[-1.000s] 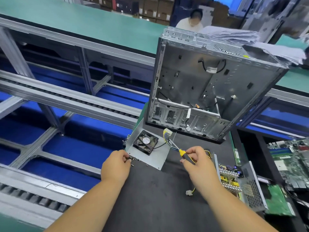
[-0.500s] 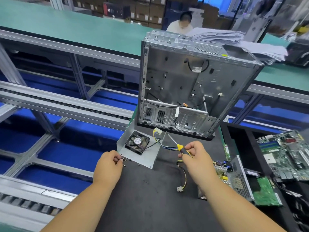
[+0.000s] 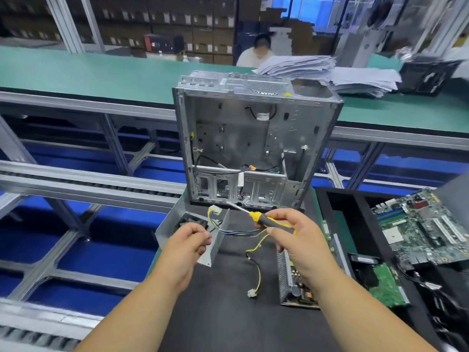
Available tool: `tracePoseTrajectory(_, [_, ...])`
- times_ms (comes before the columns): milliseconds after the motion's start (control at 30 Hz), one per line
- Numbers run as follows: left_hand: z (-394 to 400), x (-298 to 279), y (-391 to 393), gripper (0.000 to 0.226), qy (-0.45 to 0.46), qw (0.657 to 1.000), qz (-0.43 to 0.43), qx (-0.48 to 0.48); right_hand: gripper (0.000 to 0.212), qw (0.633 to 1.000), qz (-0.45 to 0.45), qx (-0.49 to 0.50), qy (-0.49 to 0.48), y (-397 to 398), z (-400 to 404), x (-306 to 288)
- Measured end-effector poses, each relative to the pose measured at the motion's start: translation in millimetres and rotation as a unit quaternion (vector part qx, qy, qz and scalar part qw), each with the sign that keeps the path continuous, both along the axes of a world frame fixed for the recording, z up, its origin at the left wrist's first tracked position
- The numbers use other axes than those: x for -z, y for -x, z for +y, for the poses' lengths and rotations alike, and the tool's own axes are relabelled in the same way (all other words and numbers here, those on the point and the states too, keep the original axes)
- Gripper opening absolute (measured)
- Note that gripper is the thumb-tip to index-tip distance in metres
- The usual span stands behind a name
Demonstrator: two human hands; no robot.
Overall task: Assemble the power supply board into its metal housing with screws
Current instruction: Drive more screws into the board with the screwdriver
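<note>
On dark bench mat (image 3: 223,313), w/ green conveyor table (image 3: 101,74) behind and stacked cartons further back, an open PC chassis (image 3: 253,138) stands upright. Paper stacks (image 3: 330,74) lie past it; motherboard (image 3: 426,227) sits at right. Left hand (image 3: 187,242), fingers curled in a pinch, is over metal housing (image 3: 215,240) w/ fan; can't tell what it pinches. Right hand (image 3: 297,237) grips yellow-black screwdriver (image 3: 266,219), partly covering power supply board (image 3: 297,288), which lies near housing, wires between.
</note>
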State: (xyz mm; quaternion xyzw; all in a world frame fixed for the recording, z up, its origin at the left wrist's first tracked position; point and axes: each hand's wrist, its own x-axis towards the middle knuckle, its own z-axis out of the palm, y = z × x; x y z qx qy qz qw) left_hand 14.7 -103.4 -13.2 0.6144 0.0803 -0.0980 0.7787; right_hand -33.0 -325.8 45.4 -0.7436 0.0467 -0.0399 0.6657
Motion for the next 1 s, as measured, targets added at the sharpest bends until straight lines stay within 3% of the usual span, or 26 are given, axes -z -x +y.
tracePoseTrajectory(100, [-22, -7, 4, 0.016, 0.109, 0.994, 0.007, 0.024, 0.01, 0.999, -0.024, 0.01, -0.033, 10, -17, -13])
tracePoseTrajectory(267, [-60, -19, 10, 0.01, 0.158, 0.986, 0.003, 0.054, 0.011, 0.995, -0.058, 0.035, -0.067, 24, -51, -31])
tracePoseTrajectory(367, [-85, -22, 13, 0.012, 0.149, 0.986, 0.006, 0.07, 0.018, 0.996, -0.067, 0.039, -0.038, 31, -71, -35])
tracePoseTrajectory(667, [-153, -23, 29, 0.01, 0.074, 0.991, -0.005, 0.112, 0.013, 0.996, -0.061, 0.053, 0.026, 51, -132, -32])
tracePoseTrajectory(800, [-181, -23, 34, 0.01, 0.049, 0.992, -0.018, 0.118, 0.001, 0.997, -0.059, 0.037, 0.027, 57, -161, -31])
tracePoseTrajectory(1000, [-219, -21, 40, 0.01, 0.055, 0.994, -0.01, 0.098, 0.002, 0.998, -0.055, 0.032, 0.009, 60, -199, -20])
